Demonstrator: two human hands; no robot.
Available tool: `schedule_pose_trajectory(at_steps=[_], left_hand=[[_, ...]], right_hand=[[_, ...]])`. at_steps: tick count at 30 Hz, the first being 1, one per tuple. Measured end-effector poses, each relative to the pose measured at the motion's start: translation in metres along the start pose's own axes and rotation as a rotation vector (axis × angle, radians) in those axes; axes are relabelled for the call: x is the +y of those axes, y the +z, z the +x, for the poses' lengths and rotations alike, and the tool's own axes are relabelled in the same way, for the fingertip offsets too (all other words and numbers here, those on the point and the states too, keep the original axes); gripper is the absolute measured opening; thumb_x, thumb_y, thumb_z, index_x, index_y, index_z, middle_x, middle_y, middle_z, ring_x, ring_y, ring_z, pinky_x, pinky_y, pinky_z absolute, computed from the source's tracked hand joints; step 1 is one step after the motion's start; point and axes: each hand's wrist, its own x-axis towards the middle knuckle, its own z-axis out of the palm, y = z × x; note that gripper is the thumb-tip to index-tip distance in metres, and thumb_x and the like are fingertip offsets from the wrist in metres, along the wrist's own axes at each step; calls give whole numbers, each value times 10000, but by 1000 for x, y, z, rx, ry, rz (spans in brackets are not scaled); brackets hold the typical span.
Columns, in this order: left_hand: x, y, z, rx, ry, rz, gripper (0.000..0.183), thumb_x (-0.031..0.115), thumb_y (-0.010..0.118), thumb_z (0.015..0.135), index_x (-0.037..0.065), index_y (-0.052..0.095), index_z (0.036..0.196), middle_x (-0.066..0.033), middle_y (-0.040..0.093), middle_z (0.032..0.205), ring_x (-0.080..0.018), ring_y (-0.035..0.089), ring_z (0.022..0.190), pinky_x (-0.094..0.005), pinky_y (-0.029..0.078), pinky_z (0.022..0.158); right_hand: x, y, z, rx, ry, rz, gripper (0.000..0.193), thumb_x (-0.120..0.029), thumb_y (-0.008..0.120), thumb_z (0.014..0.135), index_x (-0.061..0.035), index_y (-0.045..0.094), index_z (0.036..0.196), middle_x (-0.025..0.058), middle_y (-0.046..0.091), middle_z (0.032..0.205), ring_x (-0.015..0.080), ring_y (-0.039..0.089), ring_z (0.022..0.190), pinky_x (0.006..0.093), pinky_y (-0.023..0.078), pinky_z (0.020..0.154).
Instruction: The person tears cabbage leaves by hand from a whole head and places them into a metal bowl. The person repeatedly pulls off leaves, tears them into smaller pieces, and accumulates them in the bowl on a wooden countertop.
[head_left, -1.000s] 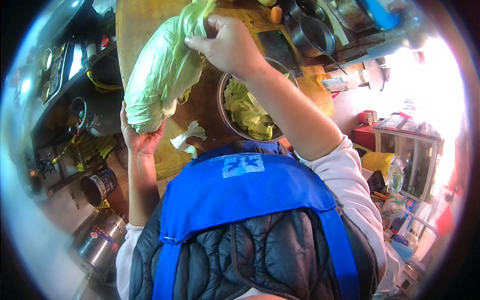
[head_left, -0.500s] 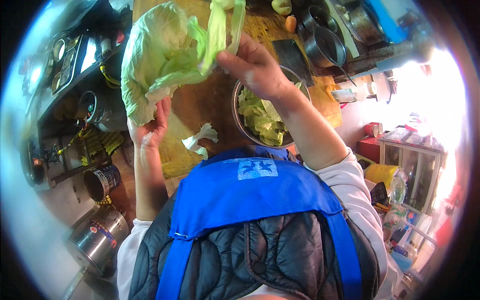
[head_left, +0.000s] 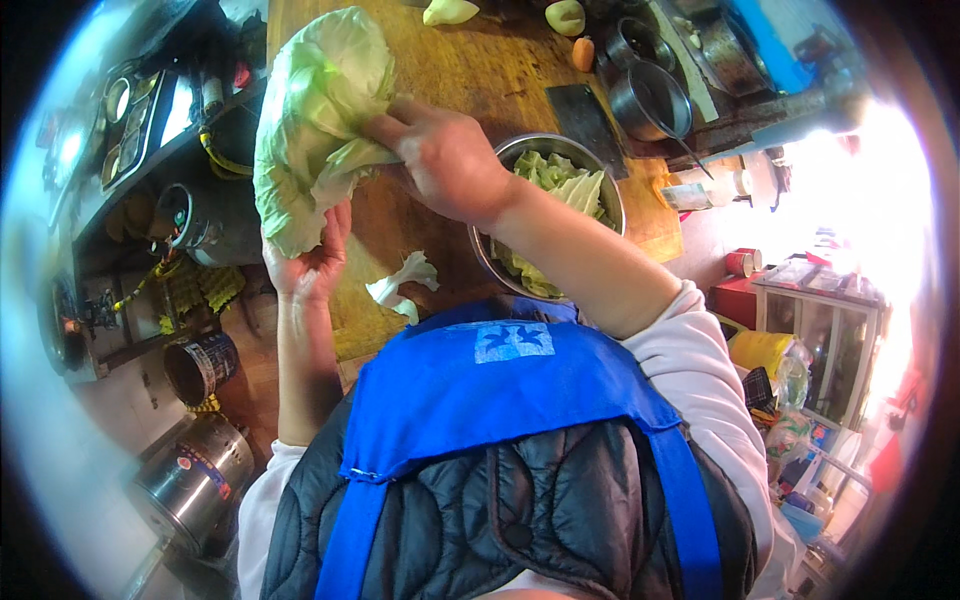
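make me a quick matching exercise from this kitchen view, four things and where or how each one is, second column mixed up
Things
1. cabbage
2. metal bowl
3. apron
4. loose leaf piece

Places and states
A. blue, across the person's chest
B. lying on the wooden surface, left of the bowl
C. held up by the left hand
D. with green leaves inside

Pairs: 1-C, 2-D, 3-A, 4-B

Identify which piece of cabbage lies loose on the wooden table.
The small, pale torn leaf, left of the metal bowl. The other leaves lie inside that bowl, while the large cabbage head is held by the left hand.
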Motion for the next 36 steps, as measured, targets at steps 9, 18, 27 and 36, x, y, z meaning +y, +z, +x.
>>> schedule_pose_trajectory(at_steps=[9,18,27,36], left_hand=[[-18,0,-3,-49,186,207,329,239,590,934,63,615,1211,-115,656,1159,-294,627,1052,-393,573,794],[-13,-7,2,-29,334,427,499,344,669,870,-2,599,1222,-204,604,1225,-406,589,1113,-469,597,891],[-10,9,-3,-67,-63,-183,689,150,775,805,-51,415,1358,-211,449,1249,-337,581,1132,-397,593,932],[-2,-9,-2,-79,149,153,518,157,652,891,-16,473,1345,-193,590,1182,-284,600,1130,-407,573,920]], right_hand=[[-39,-16,-30,-360,308,382,274,-253,601,952,10,666,907,227,664,763,382,641,655,448,501,611],[-39,-56,-25,-563,585,983,273,-203,604,956,-10,689,1130,52,708,895,98,621,775,277,508,723],[52,-102,-3,-96,606,406,415,-371,615,951,7,672,1111,154,711,906,216,689,762,317,546,711],[-31,5,-1,-152,262,121,719,-587,798,690,-33,576,1090,213,526,1130,403,612,993,443,538,812]])
